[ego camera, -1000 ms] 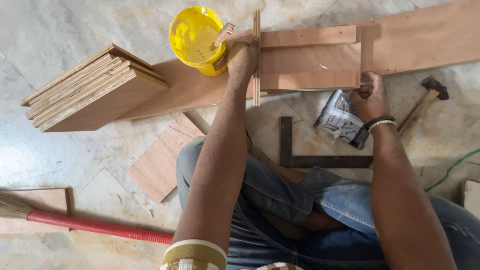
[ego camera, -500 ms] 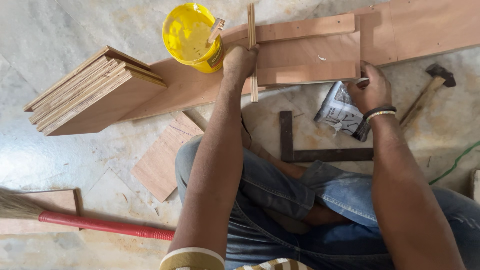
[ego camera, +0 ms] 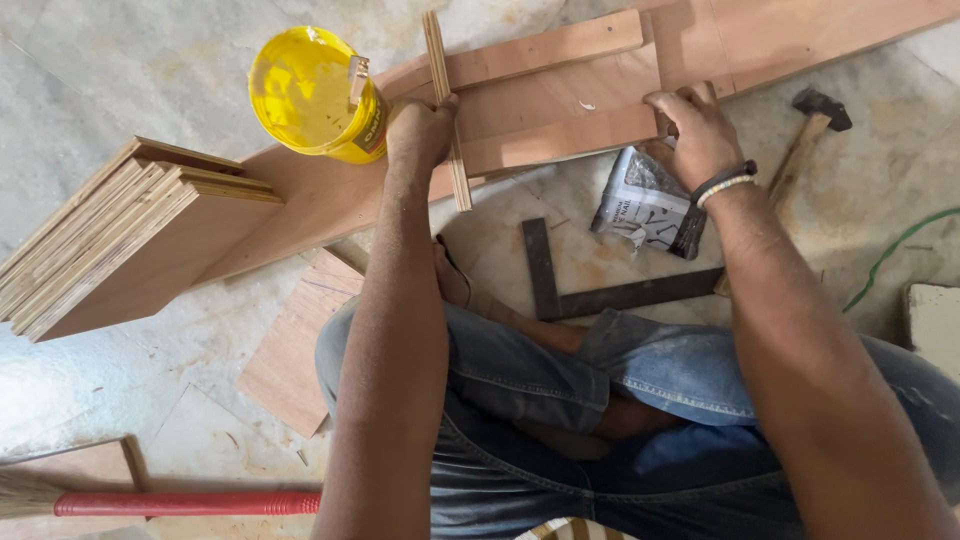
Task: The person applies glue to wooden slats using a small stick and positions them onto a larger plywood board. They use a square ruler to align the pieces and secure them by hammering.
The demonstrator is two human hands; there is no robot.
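Plywood strips (ego camera: 545,105) laid flat on a long plywood board (ego camera: 800,35) on the stone floor (ego camera: 120,60) form a small frame, and both hands work on it. At the frame's near-left corner the left hand (ego camera: 420,130) is closed around a thin upright wooden slat (ego camera: 446,110), which stands on edge across the strips and reaches past the board's near edge. On the right end of the lower strip the right hand (ego camera: 695,125) presses down with bent fingers; whether it pinches anything small cannot be told. A beaded band and a dark band circle that wrist. Just left of the slat a yellow glue tub (ego camera: 310,95) stands on the board with a small stick in it. A stack of plywood pieces (ego camera: 120,240) lies further left. Near the knees lie a steel try square (ego camera: 600,290), a printed packet (ego camera: 645,205) and, to the right, a hammer (ego camera: 810,130). A red-handled broom (ego camera: 180,503) rests at bottom left.
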